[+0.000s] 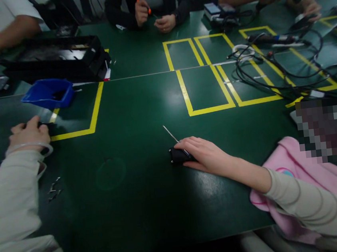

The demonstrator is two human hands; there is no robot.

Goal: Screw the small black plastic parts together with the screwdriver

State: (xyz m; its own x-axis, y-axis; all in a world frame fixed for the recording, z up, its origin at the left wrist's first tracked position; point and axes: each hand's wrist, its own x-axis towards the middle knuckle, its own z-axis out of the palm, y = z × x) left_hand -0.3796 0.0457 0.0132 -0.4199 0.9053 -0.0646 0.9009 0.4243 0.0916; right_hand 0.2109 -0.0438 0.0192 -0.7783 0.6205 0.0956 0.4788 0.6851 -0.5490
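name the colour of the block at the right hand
Black; the block shows best in the head view.

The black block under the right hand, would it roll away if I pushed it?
Probably not: the black block looks boxy, so it would likely slide instead. The green table looks shiny, so sliding might be easy. It seems stiff, not floppy, because its edges look straight beside the right hand.

Glossy green tabletop, soft pink cloth

No text, label, brand, number or sign can be read on anything here.
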